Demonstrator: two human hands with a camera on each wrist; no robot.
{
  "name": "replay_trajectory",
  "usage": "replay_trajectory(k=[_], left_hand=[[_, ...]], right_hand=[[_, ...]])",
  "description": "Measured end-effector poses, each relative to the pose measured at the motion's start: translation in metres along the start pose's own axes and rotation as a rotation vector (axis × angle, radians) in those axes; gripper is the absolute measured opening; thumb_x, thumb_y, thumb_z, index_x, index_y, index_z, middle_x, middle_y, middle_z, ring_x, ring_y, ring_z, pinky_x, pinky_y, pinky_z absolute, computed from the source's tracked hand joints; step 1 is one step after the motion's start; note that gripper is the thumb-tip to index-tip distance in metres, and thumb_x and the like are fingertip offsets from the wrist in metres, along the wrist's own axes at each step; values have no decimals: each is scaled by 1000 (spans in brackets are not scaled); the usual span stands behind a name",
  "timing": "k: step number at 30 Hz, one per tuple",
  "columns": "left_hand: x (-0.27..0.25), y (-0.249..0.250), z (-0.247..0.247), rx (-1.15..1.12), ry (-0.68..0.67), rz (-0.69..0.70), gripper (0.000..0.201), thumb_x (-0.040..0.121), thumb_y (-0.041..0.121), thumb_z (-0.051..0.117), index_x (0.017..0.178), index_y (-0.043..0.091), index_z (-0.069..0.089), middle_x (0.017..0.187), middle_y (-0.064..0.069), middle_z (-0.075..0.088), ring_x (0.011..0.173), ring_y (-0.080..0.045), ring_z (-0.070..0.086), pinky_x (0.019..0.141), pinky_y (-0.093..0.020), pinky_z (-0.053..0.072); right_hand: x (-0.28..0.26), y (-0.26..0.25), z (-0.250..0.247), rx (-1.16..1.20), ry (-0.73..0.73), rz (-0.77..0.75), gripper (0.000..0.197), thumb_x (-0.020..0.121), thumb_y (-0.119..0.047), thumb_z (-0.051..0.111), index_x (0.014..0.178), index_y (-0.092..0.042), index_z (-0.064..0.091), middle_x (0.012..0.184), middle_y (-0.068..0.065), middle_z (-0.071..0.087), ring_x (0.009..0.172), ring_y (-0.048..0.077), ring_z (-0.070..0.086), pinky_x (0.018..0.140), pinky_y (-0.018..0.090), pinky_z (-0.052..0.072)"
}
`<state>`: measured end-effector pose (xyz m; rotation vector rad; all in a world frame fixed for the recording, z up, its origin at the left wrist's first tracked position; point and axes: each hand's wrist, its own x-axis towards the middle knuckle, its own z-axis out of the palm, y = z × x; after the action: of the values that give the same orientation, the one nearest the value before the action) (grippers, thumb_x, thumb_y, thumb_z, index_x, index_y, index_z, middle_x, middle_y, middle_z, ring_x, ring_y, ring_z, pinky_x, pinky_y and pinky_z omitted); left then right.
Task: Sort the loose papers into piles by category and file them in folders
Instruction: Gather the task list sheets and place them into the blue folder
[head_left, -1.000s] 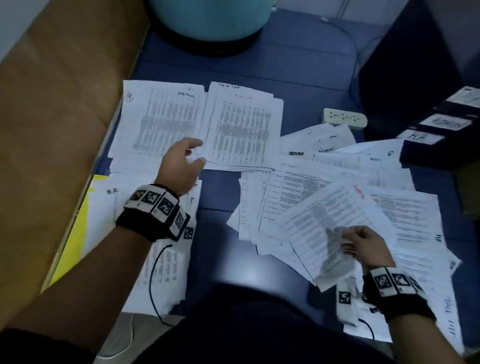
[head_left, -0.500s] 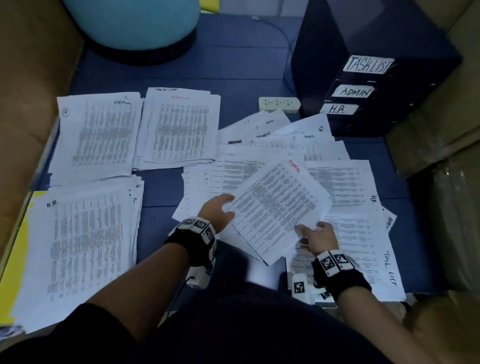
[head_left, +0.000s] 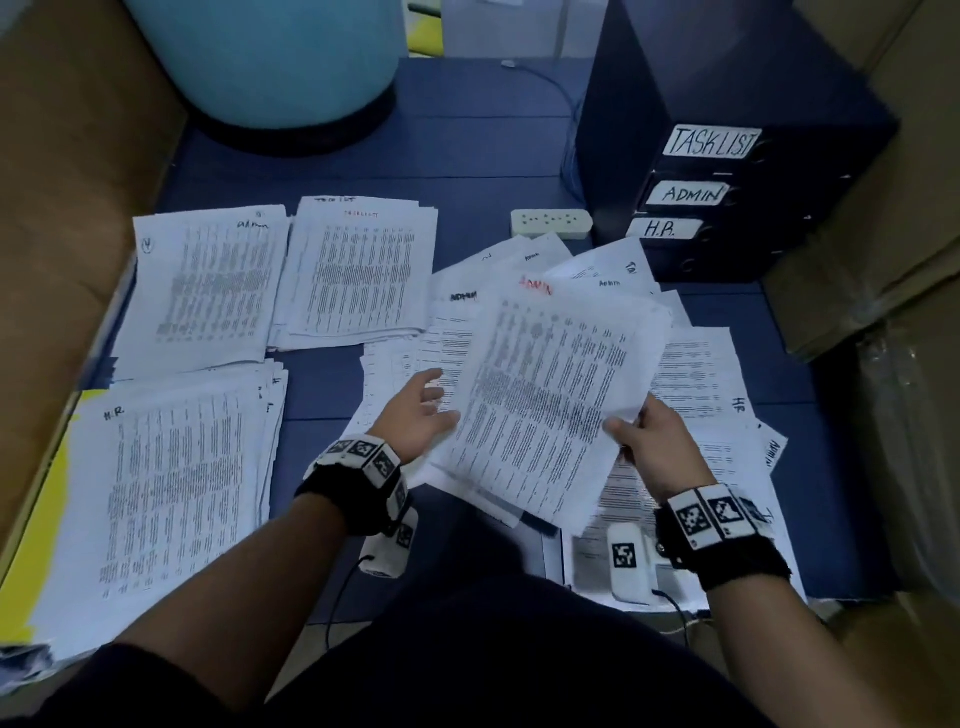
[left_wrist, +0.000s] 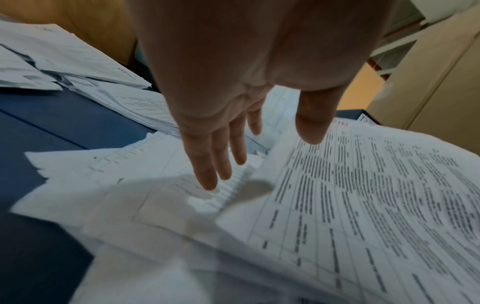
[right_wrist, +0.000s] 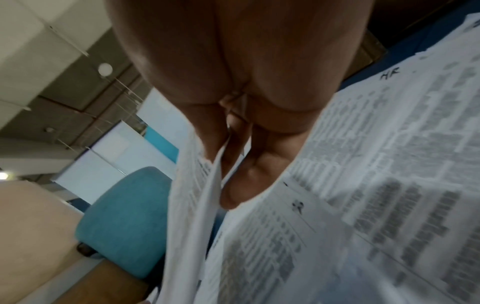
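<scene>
dark blue floor mats (head_left: 467, 156) carry a spread of printed papers, hemmed in by brown cardboard walls (head_left: 67, 171) and a pale blue round seat (head_left: 270, 57) at the far end. the person's right hand (head_left: 652, 441) pinches the near right edge of a raised printed sheet (head_left: 550, 395), marked "admin" in red at its top, thumb on the upper face and fingers curled beneath it, as the right wrist view also shows (right_wrist: 233, 164). the left hand (head_left: 415, 415) is released, fingers straight and spread, hovering just beside the sheet's left edge above the loose papers (head_left: 701, 374) heaped on the mat; whether its fingertips (left_wrist: 207, 181) touch the paper below cannot be told. three sorted piles lie to the left: an admin pile (head_left: 202, 286), a tasklist pile (head_left: 363, 275) beside it, and an h.r. pile (head_left: 171, 493) nearer the person, resting on a yellow folder (head_left: 47, 499). dark file boxes (head_left: 727, 197) labelled tasklist, admin and h.r. stand at the far right, with a white power strip (head_left: 550, 223) just beside them.
</scene>
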<state>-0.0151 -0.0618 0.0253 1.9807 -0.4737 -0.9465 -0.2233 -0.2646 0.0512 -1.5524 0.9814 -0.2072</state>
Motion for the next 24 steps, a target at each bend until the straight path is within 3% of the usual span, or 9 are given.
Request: replay_trajectory(k=[3,4,8,12,14,17,20,22,24], left_hand=[[-4,12,-2,-80,-48,13,57,88,16,66,137,22,38,122,-2,62,109,-20,62,96,-37,49],[-4,13,-2,-81,-35,21,50,88,15,65,133,19,44,119,-4,65,108,-21,63,98,-43,48],[0,15,1,40,77,72,24,87,16,64,110,12,59,113,-4,67,116,-27,58,100,-50,45],[3,21,15,60,107,108,21,90,7,59,110,11,61,110,-3,67,108,-23,60,99,-40,45],[7,24,23,101,103,115,29,90,8,58,119,8,59,117,-6,65,111,-25,59,100,-39,44],[14,27,33,127,106,89,35,90,11,59,124,7,58,121,-8,64,112,-26,58,100,-41,44],[21,29,44,194,118,99,33,89,10,58,122,4,58,115,-8,64,105,-27,58,94,-37,45],[23,31,51,189,118,92,29,89,6,57,117,5,60,107,-8,65,97,-26,60,86,-34,46],[24,32,56,178,116,80,25,88,5,56,113,7,61,103,-9,67,93,-28,62,85,-39,50]], right_hand=[[4,-8,1,28,-63,-17,28,94,0,53,113,-18,63,109,6,71,98,26,67,82,43,56],[4,-10,3,32,-72,-20,28,94,0,54,113,-19,63,110,7,71,98,27,67,83,44,55],[0,-10,4,89,-39,-18,27,94,2,53,114,-13,62,97,3,71,73,9,64,55,19,48],[-4,5,-6,138,26,50,12,95,-9,59,106,-5,60,82,5,64,63,13,59,55,26,51],[-4,17,-20,170,110,124,13,95,-17,61,100,-5,58,89,12,64,64,19,62,58,31,53],[3,45,-50,-69,283,221,28,93,-28,64,111,-8,57,113,15,65,87,28,64,79,40,53],[9,72,-83,-506,439,475,67,82,-36,75,134,-8,43,136,16,48,123,35,47,97,44,41],[7,81,-97,-634,463,609,84,76,-39,80,139,-6,34,144,19,38,132,39,35,102,51,35],[5,88,-103,-663,426,661,88,74,-37,81,140,-6,31,146,20,34,134,40,31,104,54,32]])
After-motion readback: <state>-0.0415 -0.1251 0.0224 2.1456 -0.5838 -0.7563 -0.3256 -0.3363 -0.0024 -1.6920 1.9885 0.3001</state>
